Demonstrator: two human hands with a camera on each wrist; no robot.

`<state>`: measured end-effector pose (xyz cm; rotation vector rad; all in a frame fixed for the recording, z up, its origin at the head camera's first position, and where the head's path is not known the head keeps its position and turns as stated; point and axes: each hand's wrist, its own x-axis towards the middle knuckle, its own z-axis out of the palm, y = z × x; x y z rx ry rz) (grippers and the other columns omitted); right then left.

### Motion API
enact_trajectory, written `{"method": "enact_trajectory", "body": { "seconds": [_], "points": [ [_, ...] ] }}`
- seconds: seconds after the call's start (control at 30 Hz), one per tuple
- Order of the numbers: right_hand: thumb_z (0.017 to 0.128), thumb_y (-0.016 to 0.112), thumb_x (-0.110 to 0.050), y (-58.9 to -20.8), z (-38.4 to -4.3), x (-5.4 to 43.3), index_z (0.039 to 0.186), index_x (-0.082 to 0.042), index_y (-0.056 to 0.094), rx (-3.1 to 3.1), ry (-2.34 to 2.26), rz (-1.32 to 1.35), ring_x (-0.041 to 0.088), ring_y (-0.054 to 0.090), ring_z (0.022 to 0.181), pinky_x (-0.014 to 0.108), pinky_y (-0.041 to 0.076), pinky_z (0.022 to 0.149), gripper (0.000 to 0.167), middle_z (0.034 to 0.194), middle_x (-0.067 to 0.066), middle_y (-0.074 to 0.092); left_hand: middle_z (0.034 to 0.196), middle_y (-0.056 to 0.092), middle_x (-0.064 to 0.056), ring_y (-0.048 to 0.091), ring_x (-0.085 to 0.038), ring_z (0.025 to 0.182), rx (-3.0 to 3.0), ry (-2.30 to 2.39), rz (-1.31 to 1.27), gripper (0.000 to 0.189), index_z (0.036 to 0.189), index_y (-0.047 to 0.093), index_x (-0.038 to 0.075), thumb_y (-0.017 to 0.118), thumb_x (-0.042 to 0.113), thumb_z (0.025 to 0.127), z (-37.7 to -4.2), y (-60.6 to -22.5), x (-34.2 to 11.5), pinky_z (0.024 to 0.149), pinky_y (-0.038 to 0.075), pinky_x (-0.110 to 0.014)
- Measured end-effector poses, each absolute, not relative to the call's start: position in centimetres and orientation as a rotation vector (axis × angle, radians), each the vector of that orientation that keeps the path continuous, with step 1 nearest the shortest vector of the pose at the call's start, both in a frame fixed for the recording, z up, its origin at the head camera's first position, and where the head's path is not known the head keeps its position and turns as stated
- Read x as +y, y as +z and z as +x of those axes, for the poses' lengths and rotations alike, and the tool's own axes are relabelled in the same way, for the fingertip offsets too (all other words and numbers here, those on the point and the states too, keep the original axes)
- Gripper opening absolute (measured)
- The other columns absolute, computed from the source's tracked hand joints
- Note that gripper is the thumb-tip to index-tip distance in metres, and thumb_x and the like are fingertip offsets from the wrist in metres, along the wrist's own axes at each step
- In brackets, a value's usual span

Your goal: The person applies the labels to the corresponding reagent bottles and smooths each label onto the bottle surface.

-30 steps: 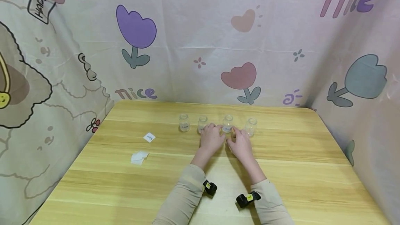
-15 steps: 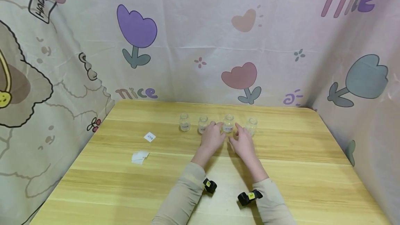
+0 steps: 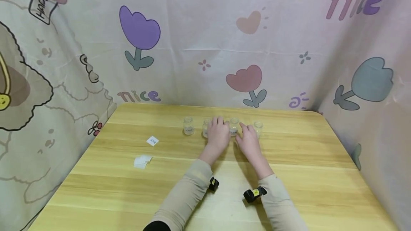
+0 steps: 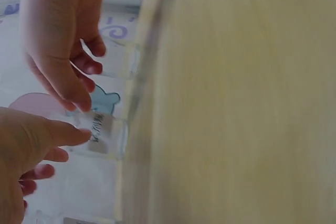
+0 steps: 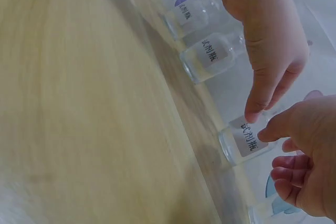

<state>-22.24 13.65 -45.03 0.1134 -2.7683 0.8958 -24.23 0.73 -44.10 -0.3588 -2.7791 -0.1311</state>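
Observation:
Both hands work at the third small glass bottle [image 3: 234, 121] in a row, whose white label [image 5: 245, 141] carries printed characters. From its left side my left hand [image 3: 219, 136] reaches in, with the thumb [image 4: 73, 135] extended onto the label. My right hand [image 3: 250, 142] is at the bottle's right side; its thumb [image 5: 275, 128] lies at the label's edge, and the other fingers bend loosely beside it. The left hand partly covers the second bottle [image 3: 204, 131], which is also labelled. The fourth bottle [image 3: 258, 127] stands partly behind the right hand.
The first bottle [image 3: 188, 127], labelled too, stands at the left end of the row. A printed white slip [image 3: 152, 140] and some overlapping white pieces of paper [image 3: 142, 161] lie on the left of the wooden table [image 3: 106, 188]. A patterned cloth [image 3: 189, 27] hangs behind.
My left hand has shifted forward, its fingers now higher beside the third bottle and covering more of the second. My right hand has drawn slightly to the right. The bottles stay in place.

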Motion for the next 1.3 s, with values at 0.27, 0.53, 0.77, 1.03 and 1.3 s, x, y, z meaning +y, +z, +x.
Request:
{"method": "enact_trajectory", "body": {
  "seconds": [0.27, 0.53, 0.77, 1.03, 1.3],
  "points": [
    [0.087, 0.070, -0.012, -45.7, -22.9, 13.6, 0.136, 0.005, 0.051, -2.761, 0.785, 0.157, 0.035, 0.058, 0.095, 0.045, 0.051, 0.087, 0.055, 0.110, 0.022, 0.057, 0.111, 0.049, -0.001, 0.040, -0.020, 0.103, -2.707, -0.035, -0.399, 0.045, 0.113, 0.070, 0.016, 0.074, 0.048, 0.081, -25.1, -45.0, 0.5, 0.084, 0.034, -0.034],
    [0.083, 0.075, -0.012, -45.8, -22.8, 14.2, 0.123, 0.006, 0.058, -2.665, 0.759, 0.249, 0.037, 0.056, 0.098, 0.047, 0.049, 0.088, 0.047, 0.105, 0.021, 0.056, 0.113, 0.048, 0.000, 0.040, -0.022, 0.107, -2.702, -0.173, -0.454, 0.050, 0.111, 0.069, 0.018, 0.075, 0.055, 0.077, -25.4, -44.9, -0.2, 0.087, 0.031, -0.038],
    [0.083, 0.076, -0.014, -45.5, -22.8, 14.8, 0.124, 0.007, 0.059, -2.668, 0.705, 0.338, 0.036, 0.056, 0.098, 0.047, 0.049, 0.088, 0.049, 0.105, 0.020, 0.057, 0.120, 0.047, 0.000, 0.037, -0.021, 0.108, -2.725, -0.107, -0.527, 0.054, 0.118, 0.070, 0.025, 0.071, 0.060, 0.077, -25.7, -44.4, -0.7, 0.086, 0.030, -0.038],
    [0.080, 0.078, -0.015, -45.4, -23.2, 15.0, 0.115, 0.005, 0.065, -2.643, 0.478, 0.461, 0.031, 0.056, 0.091, 0.044, 0.049, 0.085, 0.042, 0.098, 0.015, 0.059, 0.116, 0.047, 0.003, 0.036, -0.021, 0.107, -2.723, -0.030, -0.582, 0.050, 0.117, 0.071, 0.027, 0.070, 0.058, 0.078, -26.0, -44.4, -1.2, 0.084, 0.029, -0.036],
    [0.082, 0.077, -0.033, -44.9, -23.5, 15.3, 0.115, -0.005, 0.068, -2.669, 0.219, 0.452, 0.028, 0.049, 0.096, 0.042, 0.041, 0.083, 0.045, 0.105, 0.010, 0.059, 0.120, 0.046, 0.002, 0.036, -0.021, 0.108, -2.743, -0.053, -0.626, 0.050, 0.119, 0.069, 0.029, 0.069, 0.059, 0.078, -26.4, -43.9, -1.7, 0.085, 0.029, -0.037]
  ]
}}
